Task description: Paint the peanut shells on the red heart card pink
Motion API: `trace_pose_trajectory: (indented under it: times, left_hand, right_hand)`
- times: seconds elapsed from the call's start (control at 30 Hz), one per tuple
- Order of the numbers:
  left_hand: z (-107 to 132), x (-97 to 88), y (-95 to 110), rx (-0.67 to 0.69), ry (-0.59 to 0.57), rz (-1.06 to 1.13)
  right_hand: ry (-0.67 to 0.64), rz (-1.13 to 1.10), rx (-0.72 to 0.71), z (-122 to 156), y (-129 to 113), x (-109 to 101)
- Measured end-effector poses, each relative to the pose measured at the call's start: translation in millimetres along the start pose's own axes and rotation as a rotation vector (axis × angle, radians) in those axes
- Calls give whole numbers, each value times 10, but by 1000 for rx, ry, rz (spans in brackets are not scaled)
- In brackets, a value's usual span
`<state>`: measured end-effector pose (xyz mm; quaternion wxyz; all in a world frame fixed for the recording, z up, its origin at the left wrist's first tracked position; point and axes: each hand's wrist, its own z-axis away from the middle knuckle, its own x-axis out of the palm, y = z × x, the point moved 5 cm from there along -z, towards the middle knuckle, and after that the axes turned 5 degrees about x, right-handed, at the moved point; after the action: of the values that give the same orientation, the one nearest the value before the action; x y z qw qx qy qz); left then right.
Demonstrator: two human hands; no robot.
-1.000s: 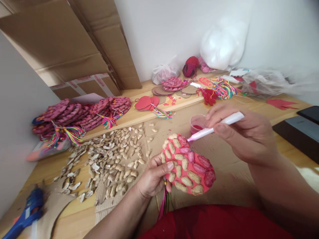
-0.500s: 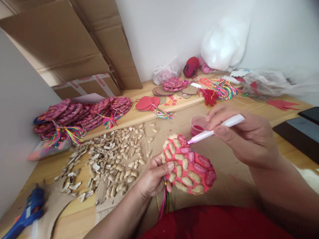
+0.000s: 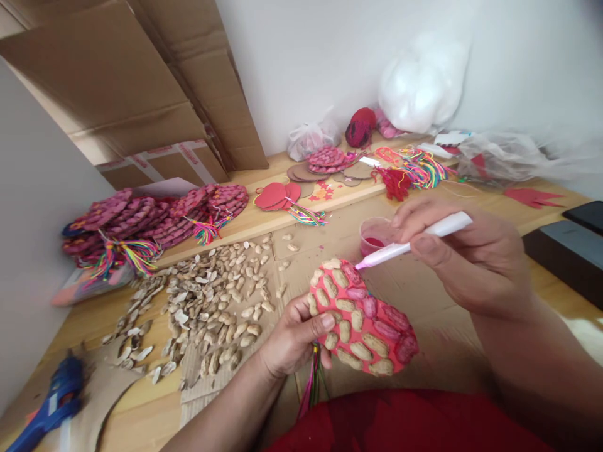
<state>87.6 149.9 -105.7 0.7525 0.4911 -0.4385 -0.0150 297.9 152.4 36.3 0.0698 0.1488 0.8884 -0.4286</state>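
Note:
My left hand (image 3: 301, 336) grips a red gourd-shaped card (image 3: 352, 314) covered with peanut shells, its thumb pressed on the front. Several shells along the card's upper right side are pink; the others are plain tan. A tassel of coloured threads (image 3: 313, 380) hangs below that hand. Between the thumb and fingers of my right hand (image 3: 466, 257) is a white paint brush pen (image 3: 414, 242), slanting down to the left. Its pink tip is at the card's top right edge, by a pink shell. Behind the pen stands a clear plastic cup (image 3: 372, 235) with pink liquid.
Loose peanuts (image 3: 235, 295) spread over the cardboard to the left. A blue glue gun (image 3: 56, 402) lies front left. Stacked pink peanut-covered pieces (image 3: 155, 216), red card cutouts (image 3: 277, 196) and tassels (image 3: 419, 169) line the back. A dark box (image 3: 565, 257) sits at right.
The card has shifted slightly right and tilted in my left hand. My right hand and the pen have moved a little to the right, the tip staying by the card's upper edge.

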Motion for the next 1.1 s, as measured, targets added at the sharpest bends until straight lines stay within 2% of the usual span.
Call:
trace_pose_trajectory:
  times: [0.13,0.6,1.1]
  left_hand:
    - [2,4,0,5,-14,-9]
    - [4,11,8,3,24,14]
    - [3,22,18,7,32,-20]
  right_hand:
    - [29,6,4,-7,2,-9]
    - [-18,-9,-8,-19,-28,7]
    - [8,-34,18,-17,17,-21]
